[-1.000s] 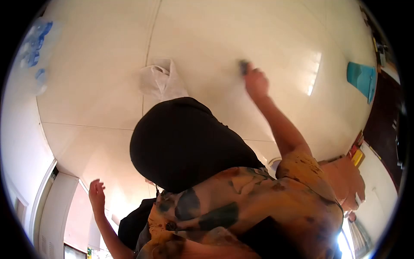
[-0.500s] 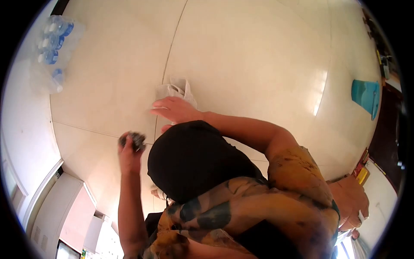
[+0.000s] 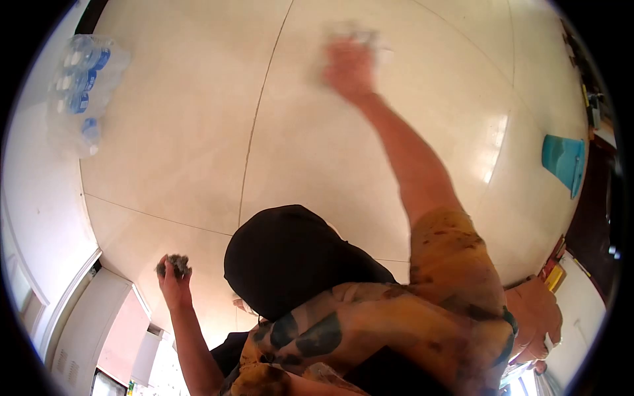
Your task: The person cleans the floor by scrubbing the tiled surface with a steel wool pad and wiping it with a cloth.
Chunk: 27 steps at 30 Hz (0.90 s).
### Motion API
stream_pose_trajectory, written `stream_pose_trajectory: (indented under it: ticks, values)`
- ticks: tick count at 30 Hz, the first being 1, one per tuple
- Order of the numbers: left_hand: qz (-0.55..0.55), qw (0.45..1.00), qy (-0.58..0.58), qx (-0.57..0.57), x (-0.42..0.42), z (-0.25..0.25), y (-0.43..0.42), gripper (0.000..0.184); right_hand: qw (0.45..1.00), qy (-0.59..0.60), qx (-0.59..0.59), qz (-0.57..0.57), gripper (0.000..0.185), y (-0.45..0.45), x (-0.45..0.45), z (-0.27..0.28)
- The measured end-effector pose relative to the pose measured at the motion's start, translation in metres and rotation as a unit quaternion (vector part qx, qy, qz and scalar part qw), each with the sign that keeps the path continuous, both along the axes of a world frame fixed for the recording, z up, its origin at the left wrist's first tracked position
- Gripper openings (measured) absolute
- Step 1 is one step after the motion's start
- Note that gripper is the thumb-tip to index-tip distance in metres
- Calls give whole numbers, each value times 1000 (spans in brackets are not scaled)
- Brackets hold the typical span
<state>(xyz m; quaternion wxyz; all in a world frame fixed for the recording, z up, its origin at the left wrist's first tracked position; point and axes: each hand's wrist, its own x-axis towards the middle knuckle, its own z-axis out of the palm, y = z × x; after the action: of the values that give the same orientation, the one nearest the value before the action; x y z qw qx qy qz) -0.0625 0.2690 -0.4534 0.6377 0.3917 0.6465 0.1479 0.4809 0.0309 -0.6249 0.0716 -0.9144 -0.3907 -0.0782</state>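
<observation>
My left hand (image 3: 176, 289) is raised above the floor at the lower left. Its fingers are wrapped round a grey, fuzzy scourer that looks like steel wool (image 3: 177, 264). Far out at the top, my right hand (image 3: 351, 69) presses down on the floor, smeared by motion. Under and just past its fingers shows a white cloth (image 3: 382, 47), also blurred and mostly covered by the hand. My black-clad knee (image 3: 290, 257) is bent between the two arms.
Pale floor tiles (image 3: 198, 119) with dark joints spread ahead. A wrapped pack of water bottles (image 3: 82, 86) stands by the left wall. At the right is a turquoise bin (image 3: 561, 162). A pale cabinet (image 3: 86, 317) lies lower left, a brown cardboard-like bulk (image 3: 535, 313) lower right.
My right hand has swept forward and to the right across the floor, taking the white cloth from near the knee. My left hand, with the scourer, has shifted down and left.
</observation>
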Motion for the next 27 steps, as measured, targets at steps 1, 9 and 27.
stream_pose_trajectory:
  ticks: [1, 9, 27]
  values:
    - [13, 1000, 19, 8, -15, 5, 6, 28, 997, -66, 25, -27, 41, -47, 20, -7]
    - [174, 980, 82, 54, -153, 24, 36, 20, 937, -3, 141, -321, 42, -248, -15, -4]
    - [74, 973, 176, 130, -83, 113, 21, 31, 983, -154, -29, -91, 40, -16, 136, -22]
